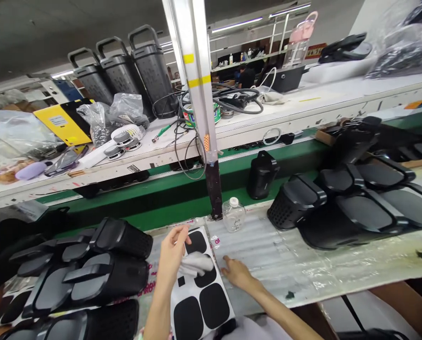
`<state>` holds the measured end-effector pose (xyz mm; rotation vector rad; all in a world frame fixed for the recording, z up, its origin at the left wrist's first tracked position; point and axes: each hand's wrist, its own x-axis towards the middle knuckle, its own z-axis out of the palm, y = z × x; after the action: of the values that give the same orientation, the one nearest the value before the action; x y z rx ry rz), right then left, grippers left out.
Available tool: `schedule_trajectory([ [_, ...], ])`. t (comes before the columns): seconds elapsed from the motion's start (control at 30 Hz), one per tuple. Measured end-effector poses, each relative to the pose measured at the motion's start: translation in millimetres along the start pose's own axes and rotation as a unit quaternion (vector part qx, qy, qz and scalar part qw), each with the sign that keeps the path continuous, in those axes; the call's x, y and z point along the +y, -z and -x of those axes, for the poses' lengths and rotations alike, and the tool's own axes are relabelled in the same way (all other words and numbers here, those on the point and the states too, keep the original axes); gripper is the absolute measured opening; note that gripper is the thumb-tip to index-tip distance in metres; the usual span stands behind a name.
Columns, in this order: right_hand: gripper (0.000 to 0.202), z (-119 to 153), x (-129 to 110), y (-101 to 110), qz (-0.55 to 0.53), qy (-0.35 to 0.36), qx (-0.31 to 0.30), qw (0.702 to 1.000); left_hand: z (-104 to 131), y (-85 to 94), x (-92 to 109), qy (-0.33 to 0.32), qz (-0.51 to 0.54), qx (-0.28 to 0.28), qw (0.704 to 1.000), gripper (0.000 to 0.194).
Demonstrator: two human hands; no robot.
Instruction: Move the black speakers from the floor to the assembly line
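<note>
Fingers of my left hand (171,257) pinch a white cloth (195,263) against the sticker sheet (200,293), which lies on the counter (303,264) near its front edge, black pads showing on it. My right hand (236,272) rests open, fingertips flat on the counter just beside the sheet's right edge. Black housings (90,274) crowd the left side, touching the sheet's left edge. To the right, I see bare plastic-covered counter up to another stack of housings (352,208). A small clear bottle (234,214) stands behind, by the post (213,189).
</note>
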<state>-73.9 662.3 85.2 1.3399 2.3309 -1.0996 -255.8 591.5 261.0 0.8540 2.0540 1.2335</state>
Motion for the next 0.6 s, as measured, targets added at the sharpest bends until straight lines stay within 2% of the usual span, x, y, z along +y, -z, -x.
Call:
schedule_trajectory([
  [0.1, 0.036, 18, 37, 24, -0.021, -0.031, 0.011, 0.999, -20, -34.0, -14, -0.017, -0.045, 0.018, 0.999, 0.043],
  [0.2, 0.034, 34, 68, 51, -0.044, -0.053, 0.020, 0.997, -26, -59.9, -42, -0.013, -0.120, -0.018, 0.993, 0.030],
  [0.27, 0.034, 39, 82, 72, -0.055, -0.058, 0.029, 0.996, -18, -68.0, -61, 0.006, -0.171, -0.040, 0.984, 0.032],
  [0.33, 0.034, 38, 87, 93, -0.062, -0.049, 0.037, 0.996, -3, -67.9, -81, 0.029, -0.206, -0.043, 0.977, 0.037],
  [0.4, 0.034, 32, 83, 110, -0.061, -0.023, 0.037, 0.997, 17, -61.0, -100, 0.043, -0.214, -0.043, 0.975, 0.036],
  [0.47, 0.034, 24, 68, 116, -0.050, 0.024, 0.023, 0.998, 42, -50.3, -119, 0.064, -0.206, -0.035, 0.976, 0.033],
  [0.53, 0.036, 18, 44, 109, -0.027, 0.088, -0.012, 0.996, 73, -39.6, -136, 0.107, -0.196, -0.016, 0.975, 0.033],
  [0.6, 0.040, 16, 15, 90, 0.008, 0.168, -0.067, 0.984, 111, -32.3, -150, 0.173, -0.182, 0.007, 0.968, 0.033],
])
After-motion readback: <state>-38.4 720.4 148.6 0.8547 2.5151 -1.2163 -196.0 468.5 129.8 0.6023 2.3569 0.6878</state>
